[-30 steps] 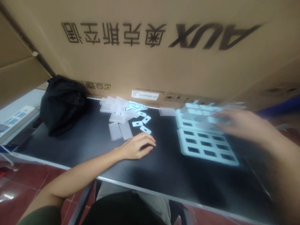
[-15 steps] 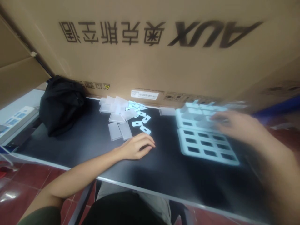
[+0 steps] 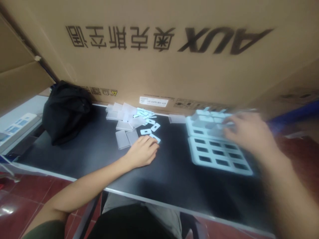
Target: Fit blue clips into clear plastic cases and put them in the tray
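Note:
My left hand (image 3: 142, 151) rests on the black table with its fingertips on a small pale-blue tag (image 3: 155, 137); the fingers are curled together. More blue tags (image 3: 144, 113) lie just beyond, beside a pile of translucent plastic cases (image 3: 123, 114). On the right, my right hand (image 3: 243, 129), smeared by motion, is over the far part of a light-blue tray (image 3: 191, 149) with rectangular openings. Pale blocks (image 3: 201, 121) stand in the tray's far rows. Whether the right fingers hold a block is too blurred to tell.
A black cloth bag (image 3: 65, 113) sits at the table's left, near a white power strip (image 3: 18, 129). Behind the table (image 3: 87, 156) stands a large cardboard box (image 3: 149, 69). One flat translucent case (image 3: 177, 119) lies against the box.
My left hand has moved forward and slightly left onto the nearest blue tag, its fingers drawn closer together. My right hand has shifted slightly left over the tray.

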Available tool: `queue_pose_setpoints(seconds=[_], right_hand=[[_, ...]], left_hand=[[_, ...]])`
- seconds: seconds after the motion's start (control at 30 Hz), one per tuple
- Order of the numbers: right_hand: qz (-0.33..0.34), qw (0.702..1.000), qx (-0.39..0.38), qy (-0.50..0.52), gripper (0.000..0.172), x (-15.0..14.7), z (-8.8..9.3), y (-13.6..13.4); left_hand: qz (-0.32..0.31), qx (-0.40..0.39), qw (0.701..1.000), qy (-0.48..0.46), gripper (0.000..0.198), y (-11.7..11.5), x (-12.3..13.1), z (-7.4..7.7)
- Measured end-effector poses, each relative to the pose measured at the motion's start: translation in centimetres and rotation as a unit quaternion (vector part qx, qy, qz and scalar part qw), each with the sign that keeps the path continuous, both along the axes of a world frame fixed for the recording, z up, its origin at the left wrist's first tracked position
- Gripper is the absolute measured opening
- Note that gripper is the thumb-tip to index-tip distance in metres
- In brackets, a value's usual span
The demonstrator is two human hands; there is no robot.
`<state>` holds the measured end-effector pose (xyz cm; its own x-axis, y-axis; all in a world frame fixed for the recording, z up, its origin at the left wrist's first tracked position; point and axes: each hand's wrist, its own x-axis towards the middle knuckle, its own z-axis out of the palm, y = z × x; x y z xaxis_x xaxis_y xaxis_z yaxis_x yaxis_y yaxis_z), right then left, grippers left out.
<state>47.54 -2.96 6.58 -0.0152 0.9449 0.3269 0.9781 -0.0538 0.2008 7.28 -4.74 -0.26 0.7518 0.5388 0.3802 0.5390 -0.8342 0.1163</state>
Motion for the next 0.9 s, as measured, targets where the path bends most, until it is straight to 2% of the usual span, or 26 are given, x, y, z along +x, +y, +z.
queue_pose_setpoints(seconds=[0.07,0.1,0.2,0.3,0.43,0.57,0.77,0.9], right_hand=[[0.024,0.998,0.054,-0.008,0.031,-3.0,-0.2,0.1],[0.055,0.997,0.056,0.000,0.030,-4.7,-0.4,0.4],[0.170,0.985,-0.025,0.028,0.028,-10.0,-1.6,1.8],[0.186,0.980,-0.066,0.028,0.035,-13.4,-3.0,4.1],[0.121,0.987,-0.106,0.015,0.044,-14.0,-4.0,7.0],[0.116,0.982,-0.148,0.005,0.042,-13.4,-4.1,8.2],[0.151,0.966,-0.192,0.086,0.053,-14.0,-3.3,7.5],[0.170,0.957,-0.145,0.185,0.057,-14.0,-2.3,5.3]], left_hand=[[0.031,0.019,0.999,0.032,0.024,0.2,-0.1,-0.3],[0.040,0.025,0.998,0.043,0.024,0.3,-0.2,-0.4],[0.040,0.026,0.997,0.058,0.023,0.5,-0.2,-0.6],[0.020,0.014,0.998,0.060,0.021,0.4,-0.2,-0.5],[0.010,0.014,0.999,0.044,0.019,0.2,-0.2,-0.5],[0.022,0.008,0.999,0.039,0.019,0.3,-0.3,-1.1],[0.013,-0.024,0.999,0.023,0.013,0.3,-0.3,-1.1],[0.007,-0.059,0.998,-0.003,0.010,0.5,-0.4,-0.9]])
